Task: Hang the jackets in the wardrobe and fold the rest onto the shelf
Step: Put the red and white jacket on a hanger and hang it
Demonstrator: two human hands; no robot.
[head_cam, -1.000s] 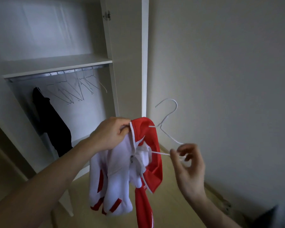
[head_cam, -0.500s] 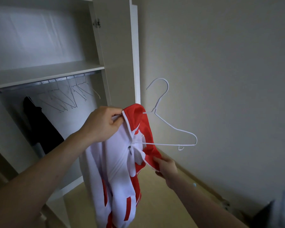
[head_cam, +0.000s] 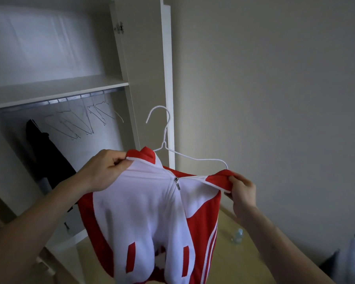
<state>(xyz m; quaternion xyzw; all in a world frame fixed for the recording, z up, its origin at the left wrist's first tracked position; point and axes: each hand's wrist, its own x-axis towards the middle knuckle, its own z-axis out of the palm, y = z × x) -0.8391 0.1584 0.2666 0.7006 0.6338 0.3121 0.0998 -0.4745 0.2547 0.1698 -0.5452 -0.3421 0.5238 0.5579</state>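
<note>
Pale wall fills the right of the frame. At centre the red-and-white jacket (head_cam: 152, 212) hangs half on a white hanger (head_cam: 166, 140): left hand (head_cam: 105, 171) pinches the collar, right hand (head_cam: 242, 191) pinches the other shoulder. Loosening either pinch would probably let it slide off. Upper left, the rail (head_cam: 55, 101) has open room right of the black garment (head_cam: 47, 156), among empty hangers (head_cam: 80, 121).

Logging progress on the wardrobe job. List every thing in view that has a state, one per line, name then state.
red and white jacket: partly zipped, draped on the hanger, held up by both collar ends.
white hanger: inside the jacket, hook free, not on the rail.
left hand: pinches the left collar end.
right hand: pinches the right collar end.
wardrobe door: open.
black garment: hanging from the rail.
empty hangers: on the rail.
</note>
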